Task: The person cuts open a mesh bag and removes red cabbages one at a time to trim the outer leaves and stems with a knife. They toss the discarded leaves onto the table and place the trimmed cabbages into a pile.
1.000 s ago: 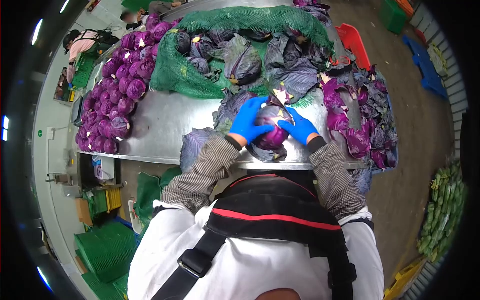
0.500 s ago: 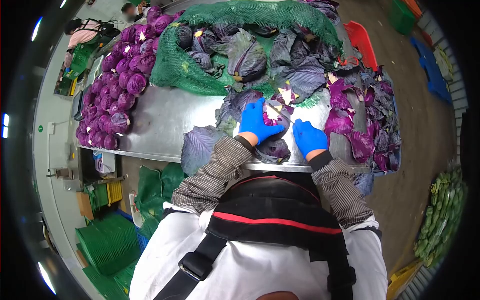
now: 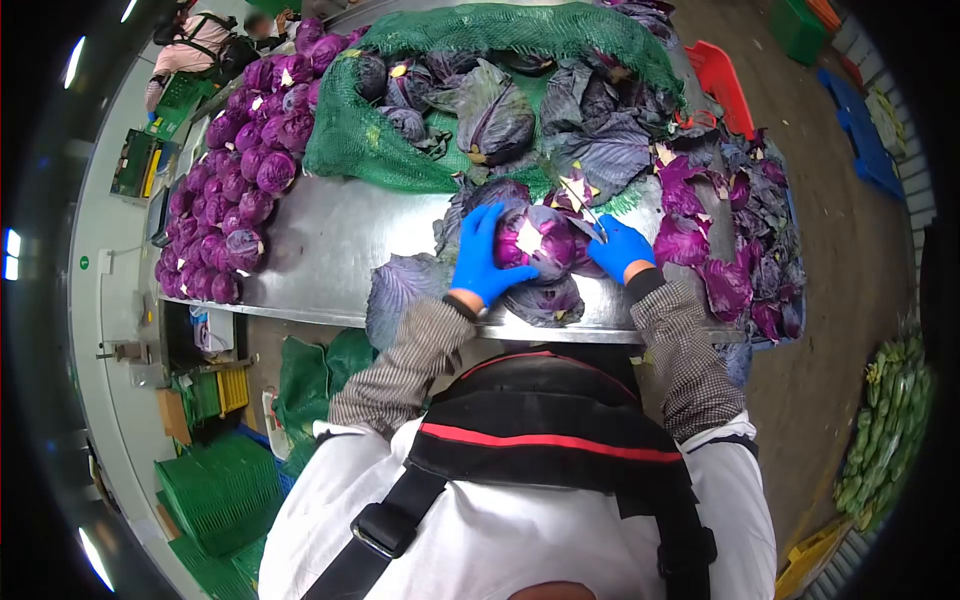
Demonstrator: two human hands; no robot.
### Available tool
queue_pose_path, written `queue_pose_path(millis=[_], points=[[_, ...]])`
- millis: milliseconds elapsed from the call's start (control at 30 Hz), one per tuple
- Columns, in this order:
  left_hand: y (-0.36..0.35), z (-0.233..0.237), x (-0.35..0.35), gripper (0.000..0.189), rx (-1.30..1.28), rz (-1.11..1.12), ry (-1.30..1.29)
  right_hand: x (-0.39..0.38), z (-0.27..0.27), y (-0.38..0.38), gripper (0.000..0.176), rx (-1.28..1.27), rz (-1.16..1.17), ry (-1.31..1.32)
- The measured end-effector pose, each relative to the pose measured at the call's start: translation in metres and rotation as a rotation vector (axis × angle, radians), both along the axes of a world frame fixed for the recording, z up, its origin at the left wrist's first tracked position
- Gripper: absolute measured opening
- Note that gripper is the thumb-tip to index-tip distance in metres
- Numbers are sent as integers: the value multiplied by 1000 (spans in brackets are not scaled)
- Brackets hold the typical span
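A red cabbage (image 3: 532, 240) sits on the steel table near its front edge, its white cut stem facing up. My left hand (image 3: 486, 262), in a blue glove, grips its left side, the thumb along the near side and the fingers toward the far side. My right hand (image 3: 622, 246), also gloved, is closed around a knife (image 3: 581, 199) at the cabbage's right. The blade points up and left, over a cut-off stem piece (image 3: 577, 188). Loose outer leaves lie beside the cabbage, among them a wide one (image 3: 402, 290) on the left and a dark one (image 3: 545, 303) in front.
Trimmed cabbages (image 3: 232, 190) are piled at the left. A green mesh sack (image 3: 345, 140) with untrimmed cabbages lies at the back. Cut leaves (image 3: 725, 285) heap up at the right, near a red plastic container (image 3: 722, 88). A person (image 3: 195, 48) stands at the far left.
The knife has come off the stem, out to the right. My left hand has shifted left, and more of the cabbage's purple side shows. The far person has moved right.
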State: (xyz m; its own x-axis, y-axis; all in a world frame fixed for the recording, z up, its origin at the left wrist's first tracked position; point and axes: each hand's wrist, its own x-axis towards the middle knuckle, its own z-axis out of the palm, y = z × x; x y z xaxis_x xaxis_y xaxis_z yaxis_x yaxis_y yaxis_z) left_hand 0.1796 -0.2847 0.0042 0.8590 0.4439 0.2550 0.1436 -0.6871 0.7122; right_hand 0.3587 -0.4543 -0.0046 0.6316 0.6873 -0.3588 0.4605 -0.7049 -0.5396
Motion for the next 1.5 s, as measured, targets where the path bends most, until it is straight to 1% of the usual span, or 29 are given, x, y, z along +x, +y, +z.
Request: queue_pose_path(millis=[67,100,133,200,233,267,333,367,400,433,467,533,600,633,733,800,967,1033,1067,1100,1133,1167,1200,1267,1300,1333,1400,1467,1500], points=[[-9,-18,-12,87,-304,235,50,-12,-8,-4,36,97,-102,119],[-20,-23,-11,80,-294,281,26,-21,-20,-3,35,157,-111,133],[-29,-13,-6,87,-340,259,29,-33,-14,-2,35,142,-105,147],[-37,-17,8,97,-267,342,137,-47,-5,-8,34,136,-45,88],[-31,-22,13,104,-345,335,90,-49,-18,-18,32,311,-86,61],[-22,-27,16,104,-347,338,85,-42,-28,-29,34,310,-172,164],[-8,-20,17,110,-316,138,166,-12,-32,-47,36,262,-233,146],[-7,-15,17,109,-322,136,203,-7,-27,-53,36,129,-229,-59],[-7,-12,19,109,-323,126,206,-7,-4,-56,36,-8,-230,-263],[-5,-10,23,109,-309,106,285,-14,4,-56,35,44,-190,-342],[-4,-7,28,109,-295,87,364,-23,11,-52,35,40,-199,-341],[-4,-2,40,111,-246,104,434,-44,24,-37,28,226,2,-333],[-1,0,52,112,-177,130,545,-54,38,-23,23,81,64,-339],[-2,5,56,111,-171,128,592,-55,36,-20,17,118,64,-363],[-1,-1,65,109,-143,157,586,-54,37,-17,14,22,92,-325],[-1,-2,69,107,-133,164,586,-52,34,-16,12,30,92,-370],[-6,0,79,100,-63,184,580,-41,13,-4,10,-23,9,-456],[-7,5,83,101,-65,170,582,-31,-8,3,12,-27,-9,-473],[-9,9,83,103,-68,157,586,-23,-21,6,14,-31,-26,-488],[-15,16,79,102,-53,124,559,-4,-37,6,18,5,-92,-422],[-18,7,75,101,30,103,479,13,-27,10,22,-7,-139,-297],[-13,0,72,100,-19,115,460,16,-18,9,26,23,-108,-200],[-9,-2,70,99,-74,130,441,13,13,10,31,49,-71,-103],[-4,-8,65,98,-87,82,409,-6,34,18,44,155,-55,-87],[1,-10,63,98,-97,37,377,-8,21,24,52,182,-96,-115],[0,-13,60,99,-109,12,315,-11,12,29,44,259,-154,-128],[1,-18,50,100,-66,-77,203,-3,-1,38,35,214,-120,-137],[9,-20,38,99,-226,-121,192,4,-7,45,28,96,-108,-210],[11,-18,33,96,-212,-169,85,7,-13,47,30,104,-147,-224]])
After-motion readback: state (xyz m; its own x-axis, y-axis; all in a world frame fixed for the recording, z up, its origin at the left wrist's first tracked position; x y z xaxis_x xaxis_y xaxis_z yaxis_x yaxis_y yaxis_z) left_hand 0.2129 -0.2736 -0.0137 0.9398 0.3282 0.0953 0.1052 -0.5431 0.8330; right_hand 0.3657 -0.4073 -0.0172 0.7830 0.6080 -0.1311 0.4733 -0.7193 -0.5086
